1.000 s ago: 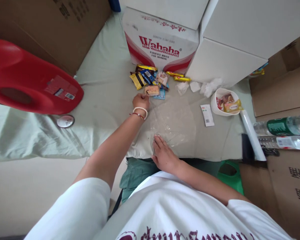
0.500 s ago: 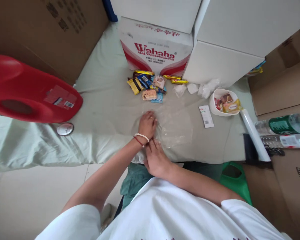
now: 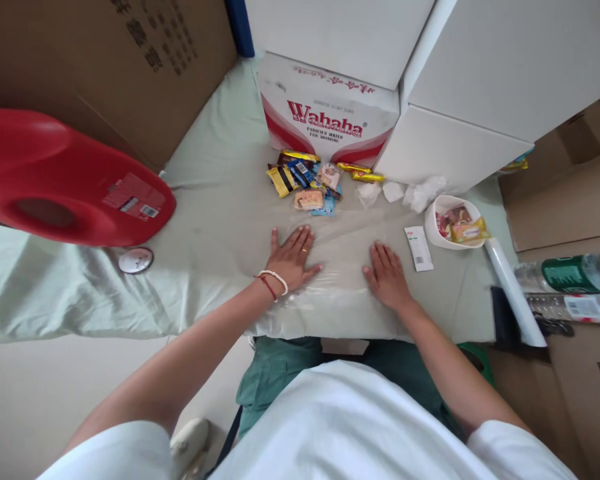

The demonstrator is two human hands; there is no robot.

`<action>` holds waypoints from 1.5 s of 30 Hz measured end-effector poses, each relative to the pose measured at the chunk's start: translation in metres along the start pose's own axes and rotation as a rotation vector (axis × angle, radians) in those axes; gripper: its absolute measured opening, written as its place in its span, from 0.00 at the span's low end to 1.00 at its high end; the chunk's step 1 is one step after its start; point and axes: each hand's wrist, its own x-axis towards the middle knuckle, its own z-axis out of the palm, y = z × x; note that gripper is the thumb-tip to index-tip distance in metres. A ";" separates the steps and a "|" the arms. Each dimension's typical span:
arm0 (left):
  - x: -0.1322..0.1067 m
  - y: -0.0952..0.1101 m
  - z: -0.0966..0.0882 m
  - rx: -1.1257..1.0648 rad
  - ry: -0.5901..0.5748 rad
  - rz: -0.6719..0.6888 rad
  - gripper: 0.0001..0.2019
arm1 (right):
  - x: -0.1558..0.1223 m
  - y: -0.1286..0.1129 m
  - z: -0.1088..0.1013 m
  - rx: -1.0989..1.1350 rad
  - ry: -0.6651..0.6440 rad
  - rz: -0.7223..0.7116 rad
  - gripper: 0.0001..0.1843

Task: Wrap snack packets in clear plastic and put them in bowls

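Observation:
A sheet of clear plastic film (image 3: 340,260) lies flat on the pale green cloth (image 3: 215,220) in front of me. My left hand (image 3: 293,257), with bead bracelets at the wrist, presses palm down on the film's left side, fingers spread. On the film's right side my right hand (image 3: 387,277) lies flat too, fingers stretched out. Neither hand holds anything. Just beyond the film sits a small pile of wrapped snacks (image 3: 307,183).
A Wahaha carton (image 3: 330,113) and white boxes (image 3: 450,143) stand behind the snacks. A white bowl of snacks (image 3: 455,222), a small paper packet (image 3: 419,248) and a film roll (image 3: 513,290) lie right. A red plastic container (image 3: 65,180) lies left, brown cartons around.
My two hands were close together at the film's near edge; they have slid apart, left hand leftward and right hand rightward, and now lie flat and spread on the film.

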 end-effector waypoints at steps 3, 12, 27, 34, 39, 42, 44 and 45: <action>-0.007 -0.010 -0.001 0.014 -0.004 -0.054 0.44 | -0.016 0.019 -0.005 0.005 0.001 -0.017 0.31; -0.027 -0.005 0.001 0.051 0.002 -0.104 0.46 | 0.154 -0.063 -0.039 -0.045 -0.044 -0.361 0.32; -0.044 0.016 0.005 0.045 -0.051 -0.136 0.46 | 0.181 -0.062 -0.060 0.731 -0.034 0.100 0.15; -0.066 0.034 0.010 0.028 -0.022 -0.120 0.46 | 0.080 -0.036 -0.060 1.242 -0.489 0.510 0.17; -0.066 0.033 0.013 0.028 -0.005 -0.134 0.45 | 0.050 -0.055 -0.041 0.805 -0.519 0.436 0.27; -0.063 0.031 0.016 0.046 0.017 -0.143 0.42 | 0.040 -0.062 -0.046 0.250 -0.256 0.332 0.30; -0.062 0.032 0.018 0.053 0.029 -0.140 0.42 | 0.032 -0.062 -0.053 -0.052 -0.080 0.231 0.29; -0.062 0.032 0.018 0.055 0.031 -0.137 0.43 | 0.029 -0.061 -0.057 -0.128 -0.051 0.157 0.27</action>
